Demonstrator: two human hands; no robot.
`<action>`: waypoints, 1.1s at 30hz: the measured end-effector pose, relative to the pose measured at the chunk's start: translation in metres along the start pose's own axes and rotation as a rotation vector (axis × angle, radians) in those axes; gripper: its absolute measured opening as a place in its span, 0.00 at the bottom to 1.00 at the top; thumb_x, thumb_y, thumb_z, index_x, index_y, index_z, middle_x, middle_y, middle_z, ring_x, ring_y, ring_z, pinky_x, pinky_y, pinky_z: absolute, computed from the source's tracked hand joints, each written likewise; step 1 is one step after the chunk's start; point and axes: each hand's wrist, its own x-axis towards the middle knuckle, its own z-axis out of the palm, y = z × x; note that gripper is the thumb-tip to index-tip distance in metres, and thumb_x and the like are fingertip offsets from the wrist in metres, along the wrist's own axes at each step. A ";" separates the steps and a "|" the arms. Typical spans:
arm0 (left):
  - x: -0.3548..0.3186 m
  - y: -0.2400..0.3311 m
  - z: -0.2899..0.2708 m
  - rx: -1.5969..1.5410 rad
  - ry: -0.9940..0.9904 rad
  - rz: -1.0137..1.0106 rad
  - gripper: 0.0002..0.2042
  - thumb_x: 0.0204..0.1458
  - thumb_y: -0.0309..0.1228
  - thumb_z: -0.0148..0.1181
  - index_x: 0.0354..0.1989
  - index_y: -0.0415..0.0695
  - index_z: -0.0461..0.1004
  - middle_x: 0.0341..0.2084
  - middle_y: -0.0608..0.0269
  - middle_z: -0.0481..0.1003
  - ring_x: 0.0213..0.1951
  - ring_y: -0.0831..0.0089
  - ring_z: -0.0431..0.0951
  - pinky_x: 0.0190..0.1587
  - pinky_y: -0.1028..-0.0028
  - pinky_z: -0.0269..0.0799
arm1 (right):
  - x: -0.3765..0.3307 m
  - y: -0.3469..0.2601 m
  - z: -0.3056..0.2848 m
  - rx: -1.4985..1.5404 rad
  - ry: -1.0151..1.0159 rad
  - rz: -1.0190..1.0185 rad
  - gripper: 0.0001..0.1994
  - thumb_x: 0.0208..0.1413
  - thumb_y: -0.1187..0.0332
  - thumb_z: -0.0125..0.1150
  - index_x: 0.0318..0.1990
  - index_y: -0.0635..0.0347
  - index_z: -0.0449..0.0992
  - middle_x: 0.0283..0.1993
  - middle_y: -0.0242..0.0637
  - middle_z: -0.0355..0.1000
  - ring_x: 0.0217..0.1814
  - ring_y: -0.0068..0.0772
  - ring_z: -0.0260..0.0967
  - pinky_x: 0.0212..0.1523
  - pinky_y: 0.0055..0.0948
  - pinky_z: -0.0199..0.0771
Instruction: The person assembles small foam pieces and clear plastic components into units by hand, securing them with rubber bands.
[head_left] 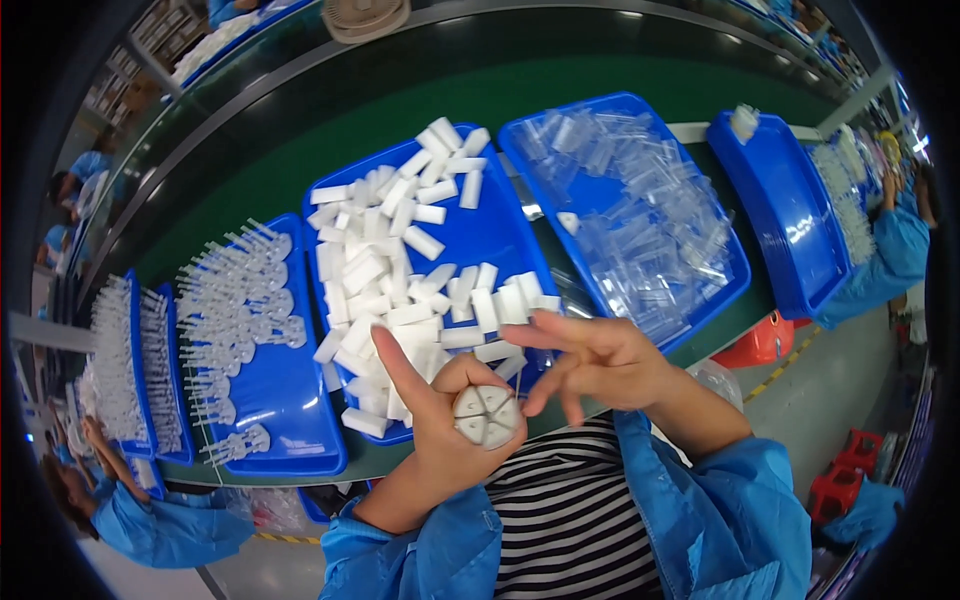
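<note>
In my left hand (440, 425) is a round bundle of white wedge-shaped pieces (488, 416), their ends facing up with thin dark seams between them. The index finger of that hand points away, while its other fingers wrap round the bundle. Just to the right, my right hand (605, 365) has its fingers spread and holds nothing that I can see. Its lower fingertips come close to the bundle. Beyond both hands, many white oblong pieces (424, 243) lie heaped in a blue tray (490, 235).
Clear plastic pieces (650, 230) fill another blue tray (735, 270) on the right, beside stacked blue trays (800, 230). Left, a blue tray (290, 430) carries translucent stemmed parts (235, 310). A green bench (300, 120) lies behind. Co-workers in blue sit on both sides.
</note>
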 end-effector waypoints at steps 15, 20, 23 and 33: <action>-0.009 0.011 0.018 0.592 -0.432 0.108 0.52 0.32 0.29 0.69 0.59 0.25 0.34 0.31 0.46 0.71 0.30 0.50 0.74 0.33 0.62 0.70 | -0.023 0.010 0.019 -1.332 0.055 -0.381 0.14 0.44 0.65 0.60 0.39 0.58 0.69 0.36 0.39 0.63 0.33 0.42 0.68 0.31 0.32 0.70; -0.009 0.005 0.025 0.688 -0.462 0.152 0.43 0.33 0.30 0.70 0.57 0.25 0.49 0.36 0.43 0.70 0.35 0.51 0.73 0.36 0.65 0.70 | -0.039 -0.004 0.011 -1.191 0.041 -0.298 0.14 0.46 0.65 0.60 0.40 0.57 0.68 0.37 0.39 0.63 0.33 0.39 0.68 0.30 0.30 0.71; -0.001 0.008 0.028 0.691 -0.484 0.184 0.45 0.31 0.37 0.72 0.56 0.26 0.51 0.44 0.38 0.67 0.42 0.50 0.71 0.39 0.66 0.71 | -0.051 -0.027 0.011 -1.134 0.098 -0.260 0.14 0.44 0.68 0.62 0.40 0.58 0.70 0.37 0.38 0.65 0.33 0.33 0.68 0.29 0.25 0.70; -0.025 0.011 -0.020 0.480 -0.205 0.227 0.46 0.43 0.30 0.60 0.65 0.53 0.31 0.61 0.37 0.43 0.56 0.46 0.59 0.46 0.62 0.68 | -0.061 -0.259 -0.118 -2.191 1.299 -0.816 0.18 0.45 0.64 0.61 0.44 0.59 0.70 0.39 0.44 0.71 0.40 0.43 0.69 0.40 0.34 0.69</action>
